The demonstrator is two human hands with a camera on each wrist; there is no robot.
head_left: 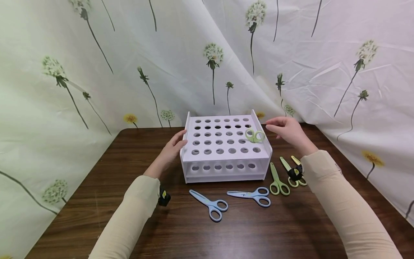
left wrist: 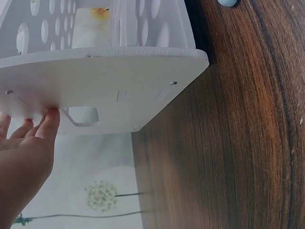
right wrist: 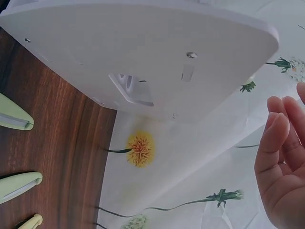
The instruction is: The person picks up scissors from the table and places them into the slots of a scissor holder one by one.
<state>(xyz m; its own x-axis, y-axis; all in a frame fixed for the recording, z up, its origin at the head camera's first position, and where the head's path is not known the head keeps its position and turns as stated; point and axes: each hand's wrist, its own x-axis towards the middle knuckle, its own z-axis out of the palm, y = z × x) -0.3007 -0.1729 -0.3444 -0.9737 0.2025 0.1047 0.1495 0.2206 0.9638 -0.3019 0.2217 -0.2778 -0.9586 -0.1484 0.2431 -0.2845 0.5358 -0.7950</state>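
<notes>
A white rack [head_left: 213, 157] with rows of round holes stands on the table. Green scissors [head_left: 254, 138] sit in it near its right side, loops up. My left hand [head_left: 171, 149] rests its fingertips against the rack's left side panel [left wrist: 105, 78]. To the right of the rack, my right hand [head_left: 287, 132] hovers apart from the panel, fingers loosely bent and holding nothing; the right wrist view shows the same hand [right wrist: 283, 167] with thumb near the fingers. Two pairs of blue scissors, one left [head_left: 202, 199] and one right [head_left: 242, 194], lie before the rack.
Green scissors [head_left: 275, 175] lie off the rack's front right corner. Beside them are more green scissors [head_left: 285, 163] and yellow scissors [head_left: 295, 159], partly hidden by the right wrist's black camera. A flower-printed cloth [head_left: 181, 64] hangs behind the brown table [head_left: 129, 158].
</notes>
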